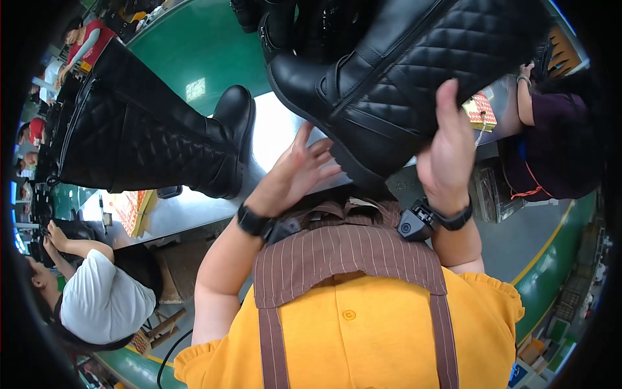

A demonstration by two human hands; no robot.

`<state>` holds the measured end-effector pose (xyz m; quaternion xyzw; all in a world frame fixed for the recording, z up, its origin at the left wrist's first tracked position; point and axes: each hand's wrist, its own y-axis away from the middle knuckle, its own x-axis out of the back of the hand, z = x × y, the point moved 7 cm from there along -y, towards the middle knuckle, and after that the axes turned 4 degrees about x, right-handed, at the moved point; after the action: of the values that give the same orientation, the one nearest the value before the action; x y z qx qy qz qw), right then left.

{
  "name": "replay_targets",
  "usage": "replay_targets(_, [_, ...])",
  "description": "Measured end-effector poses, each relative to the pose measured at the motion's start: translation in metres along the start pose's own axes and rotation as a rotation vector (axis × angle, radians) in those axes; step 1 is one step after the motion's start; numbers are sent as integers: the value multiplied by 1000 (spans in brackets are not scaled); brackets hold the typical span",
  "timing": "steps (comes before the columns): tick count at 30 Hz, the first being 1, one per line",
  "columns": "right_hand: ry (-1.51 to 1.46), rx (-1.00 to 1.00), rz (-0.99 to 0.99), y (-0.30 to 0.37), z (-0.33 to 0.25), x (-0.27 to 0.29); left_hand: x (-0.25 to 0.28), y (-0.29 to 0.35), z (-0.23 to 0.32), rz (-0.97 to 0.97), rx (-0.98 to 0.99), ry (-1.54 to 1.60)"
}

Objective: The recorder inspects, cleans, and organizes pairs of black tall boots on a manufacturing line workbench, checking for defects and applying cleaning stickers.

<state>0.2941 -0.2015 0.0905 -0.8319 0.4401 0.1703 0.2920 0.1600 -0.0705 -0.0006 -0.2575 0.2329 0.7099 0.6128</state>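
Observation:
A tall black boot (pixel 389 97) with a quilted shaft, crossed straps and a side zip is tilted in front of me, its toe toward the left. My right hand (pixel 447 149) grips it near the heel and lower shaft, thumb up against the quilting; the other fingers are partly hidden. Under the sole, my left hand (pixel 301 172) has its fingers spread; whether the tips touch the sole I cannot tell. A matching black boot (pixel 162 142) lies on its side at the left, on the metal worktable (pixel 272 136).
More black boots (pixel 311 32) stand beyond the held one. Stacks of yellow printed papers (pixel 133 211) (pixel 479 111) lie at either side. Green surface (pixel 194 39) spreads behind. A person in white (pixel 107 295) sits at the left; one in dark purple (pixel 557 142) is close on the right.

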Motion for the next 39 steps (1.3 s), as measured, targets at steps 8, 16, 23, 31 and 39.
replay_targets(8, [1354,-91,-60,-37,24,107,6,-27,-12,288,167,93])
replay_targets(16, [1747,164,-107,-26,69,159,20,-29,-15,370,79,109])
replay_targets(23, [1074,220,58,6,5,78,20,-34,-23,377,61,165])
replay_targets(31, [1416,470,-598,15,28,-42,20,-32,-34,516,-62,61])
replay_targets(39, [1541,299,-737,22,3,-3,42,-32,-34,562,-193,-13])
